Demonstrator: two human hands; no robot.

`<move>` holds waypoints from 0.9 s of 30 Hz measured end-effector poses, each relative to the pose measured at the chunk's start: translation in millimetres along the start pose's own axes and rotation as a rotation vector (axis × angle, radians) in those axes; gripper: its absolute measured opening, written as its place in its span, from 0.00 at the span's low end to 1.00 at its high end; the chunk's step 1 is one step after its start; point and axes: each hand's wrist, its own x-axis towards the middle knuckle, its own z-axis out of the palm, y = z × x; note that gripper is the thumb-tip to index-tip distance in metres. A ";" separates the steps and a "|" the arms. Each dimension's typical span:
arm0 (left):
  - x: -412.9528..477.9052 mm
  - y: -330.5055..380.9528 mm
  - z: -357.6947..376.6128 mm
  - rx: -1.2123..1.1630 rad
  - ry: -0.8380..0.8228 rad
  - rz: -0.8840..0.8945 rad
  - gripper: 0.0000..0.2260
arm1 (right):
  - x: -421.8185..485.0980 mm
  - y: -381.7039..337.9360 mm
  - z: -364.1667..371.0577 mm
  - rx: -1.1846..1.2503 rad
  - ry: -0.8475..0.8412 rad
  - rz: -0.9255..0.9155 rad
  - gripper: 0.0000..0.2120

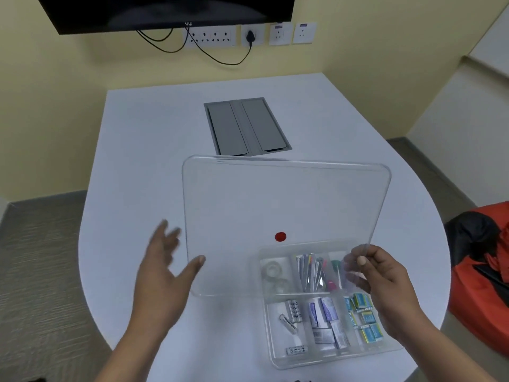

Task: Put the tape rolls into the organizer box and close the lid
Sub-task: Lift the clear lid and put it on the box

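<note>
A person sits at a white table [143, 150] and holds a big clear lid [275, 205] up in the air over a clear organizer box [278, 359]. The right hand [385, 277] pinches the lid at its near right corner, with the thumb on top and the other fingers behind the plastic. The left hand [162, 268] is wide open with its fingers spread, and its thumb touches the near left edge of the lid; it is a bit blurry. The lid is tilted and covers the far part of the box, so the box is not shut. The box sits on the table near the person, a little to the right. It has small rooms inside. Two clear tape rolls [275, 275] lie in the far left room, seen through the lid. Next to them is a room with thin packets [309, 271] standing up, and then a room with a green thing and a pink thing that are hard to make out. In the near row there are batteries [292, 317] on the left, small grey and purple boxes [325, 319] in the middle, and little blue and yellow packs [365, 317] on the right. A red dot [280, 236] shows through the lid. Farther away a grey hatch [246, 126] is set into the table. On the yellow wall are a dark screen [165, 9], wall plugs [209, 37] and black wires [220, 57]. A red and black bag [479, 266] sits on the right
</note>
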 end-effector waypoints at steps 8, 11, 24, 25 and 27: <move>-28.6 -18.9 43.2 -0.109 -0.165 -0.207 0.10 | 0.5 21.0 -40.8 -0.081 0.011 0.094 0.16; -35.5 -17.3 62.0 -0.028 -0.151 -0.189 0.16 | 8.0 32.2 -66.1 -0.164 -0.073 0.160 0.22; -71.2 -44.7 141.8 0.453 -0.191 -0.310 0.16 | 36.9 86.4 -131.4 -0.811 -0.155 0.156 0.25; -71.5 -47.2 144.4 0.476 -0.196 -0.309 0.17 | 37.3 88.8 -131.9 -0.816 -0.163 0.167 0.25; -72.0 -52.4 148.2 0.498 -0.204 -0.319 0.18 | 37.7 94.1 -131.5 -0.827 -0.179 0.181 0.25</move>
